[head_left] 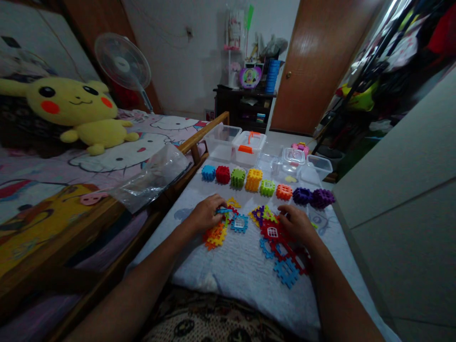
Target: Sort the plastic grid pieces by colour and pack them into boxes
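Observation:
My left hand (208, 213) is closed, its fingertips pinching a light blue plastic building piece (223, 210). Just below that hand lie orange and yellow pieces (215, 235), with a blue window piece (239, 223) to the right. My right hand (296, 222) rests over a loose pile, fingers bent and apart, with nothing visibly gripped. Under and beside it are red pieces (272, 231), one with a white window, and a lime triangular piece (270, 214). Blue toothed pieces (287, 271) lie closer to me. The palm hides part of the pile.
Behind the hands runs a row of stacks sorted by colour, including a red stack (223, 175) and a purple stack (323, 198). Clear plastic boxes (223, 147) stand farther back. A wooden bed rail (199, 137) borders the left, a pale cabinet (399, 190) the right.

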The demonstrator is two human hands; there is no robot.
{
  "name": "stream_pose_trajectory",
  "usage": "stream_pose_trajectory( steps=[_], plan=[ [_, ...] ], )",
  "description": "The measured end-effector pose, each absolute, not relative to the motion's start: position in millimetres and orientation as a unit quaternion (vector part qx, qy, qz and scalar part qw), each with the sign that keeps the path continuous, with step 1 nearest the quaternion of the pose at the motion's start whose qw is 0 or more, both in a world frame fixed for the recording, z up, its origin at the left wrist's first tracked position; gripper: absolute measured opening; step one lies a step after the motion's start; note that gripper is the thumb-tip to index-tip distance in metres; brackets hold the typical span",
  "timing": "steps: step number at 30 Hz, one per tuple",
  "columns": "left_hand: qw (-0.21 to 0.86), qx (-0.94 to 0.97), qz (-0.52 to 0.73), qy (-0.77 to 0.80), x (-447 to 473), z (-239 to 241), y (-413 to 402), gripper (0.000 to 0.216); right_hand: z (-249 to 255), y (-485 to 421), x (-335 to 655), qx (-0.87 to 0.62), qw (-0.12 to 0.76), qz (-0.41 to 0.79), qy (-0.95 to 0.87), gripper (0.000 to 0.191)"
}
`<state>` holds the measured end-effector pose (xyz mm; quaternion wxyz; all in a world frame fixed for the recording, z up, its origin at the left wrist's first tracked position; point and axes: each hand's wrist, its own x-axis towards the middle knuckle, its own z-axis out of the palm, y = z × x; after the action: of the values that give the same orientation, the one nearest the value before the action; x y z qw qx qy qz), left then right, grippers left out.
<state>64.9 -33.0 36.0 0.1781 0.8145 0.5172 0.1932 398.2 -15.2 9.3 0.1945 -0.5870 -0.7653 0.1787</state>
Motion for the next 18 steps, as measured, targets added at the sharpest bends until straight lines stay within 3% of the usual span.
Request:
stream_pose_trajectory(
  steps=[4, 11, 18],
  plan=[
    [0.195, 0.848, 0.174, 0.462, 61, 48, -45, 0.031, 7, -15, 399, -0.583, 0.2, 0.173, -0.768, 0.028],
    [0.118, 0.881, 0.142, 0.435, 95, 46, -59, 0.048, 9, -16, 398, -0.585, 0.193, 0.171, -0.769, 0.03],
    [0.097, 0.884, 0.089, 0.448, 116, 40, -61, 0.021, 9, -15, 398, -0.582, 0.185, 0.174, -0.772, 0.029]
  ],
)
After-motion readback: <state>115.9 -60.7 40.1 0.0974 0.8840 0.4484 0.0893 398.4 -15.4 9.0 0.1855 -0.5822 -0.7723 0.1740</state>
